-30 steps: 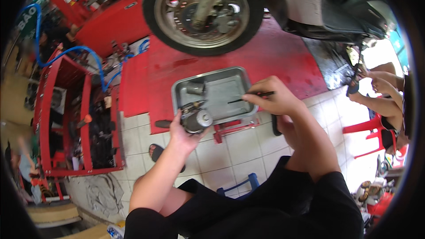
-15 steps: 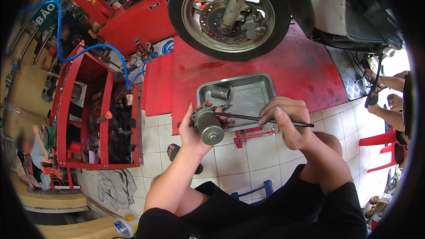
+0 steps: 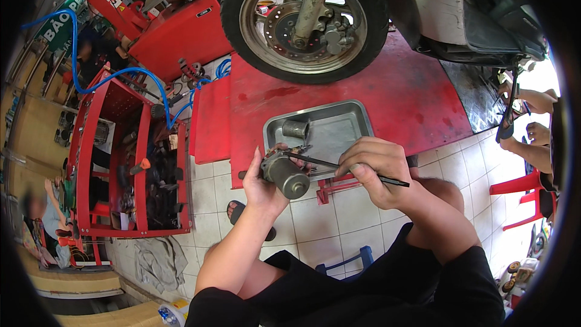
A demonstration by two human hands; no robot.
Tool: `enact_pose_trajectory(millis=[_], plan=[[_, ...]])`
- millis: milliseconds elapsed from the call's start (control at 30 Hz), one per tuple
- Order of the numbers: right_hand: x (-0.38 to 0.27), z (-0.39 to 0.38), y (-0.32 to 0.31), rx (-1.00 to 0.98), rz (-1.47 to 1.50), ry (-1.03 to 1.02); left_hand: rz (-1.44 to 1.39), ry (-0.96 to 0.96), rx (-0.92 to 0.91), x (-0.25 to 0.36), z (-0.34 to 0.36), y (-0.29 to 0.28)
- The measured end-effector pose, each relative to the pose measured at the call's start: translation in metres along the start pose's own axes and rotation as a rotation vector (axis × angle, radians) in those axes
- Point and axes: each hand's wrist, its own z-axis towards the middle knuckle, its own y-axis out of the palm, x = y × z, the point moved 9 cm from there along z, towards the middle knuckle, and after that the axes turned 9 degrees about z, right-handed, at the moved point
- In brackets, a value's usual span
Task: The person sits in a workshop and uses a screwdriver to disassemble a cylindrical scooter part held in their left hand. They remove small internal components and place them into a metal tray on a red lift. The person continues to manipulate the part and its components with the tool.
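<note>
Swung from over the tray (image 3: pixel 342 137), the black rod (image 3: pixel 396 180) pinched in our right hand (image 3: pixel 380 172) reaches past its fingertips (image 3: pixel 361 171) to the grey cylinder (image 3: pixel 286 175) our curled left hand (image 3: pixel 265 189) grips.

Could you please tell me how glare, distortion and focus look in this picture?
Head view: bright light washes out floor tiles near the red stool; head view: fisheye bending tilts the red cart; head view: the cylindrical metal part in the left hand looks fairly sharp.

I'm in a repair workshop, plainly: a motorbike (image 3: pixel 436 9) with its front wheel (image 3: pixel 281 27) over a red platform (image 3: pixel 399 97), a cluttered red tool cart (image 3: pixel 140 200), a looping blue hose (image 3: pixel 130 69).
</note>
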Motion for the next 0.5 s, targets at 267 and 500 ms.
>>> enact_pose_trajectory(millis=[267, 500], plan=[[0.0014, 0.0011, 0.0039, -0.030, -0.055, 0.019, -0.035, 0.023, 0.020, 0.0039, 0.0024, -0.0034], [0.0025, 0.0004, 0.0042, -0.031, -0.036, 0.052, 0.022, 0.056, 0.079, 0.0054, 0.0038, -0.0007]])
